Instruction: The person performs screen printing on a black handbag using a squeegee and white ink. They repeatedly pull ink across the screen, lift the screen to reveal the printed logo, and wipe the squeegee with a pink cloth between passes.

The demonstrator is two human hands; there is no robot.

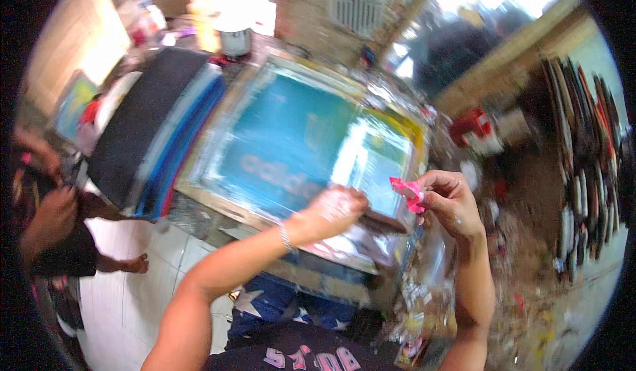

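Note:
My left hand (336, 205), blurred and streaked with white, has its fingers curled at the lower left corner of a small framed screen (379, 169) with a pale sheet and yellow edge. What, if anything, those fingers grip cannot be made out. This screen rests on the right part of a larger framed screen (278, 142) with a blue surface. Right of my left hand, my right hand (447, 202) pinches a crumpled bright pink scrap (407, 192), raised by the small screen's lower right corner.
Stacked dark and blue panels (146, 119) lie at left. Another person's hands (56, 215) and bare foot (138, 263) show at far left. A red container (470, 129) stands among clutter at right. Upright panels (583, 165) lean at the right wall. A bucket (235, 42) stands behind.

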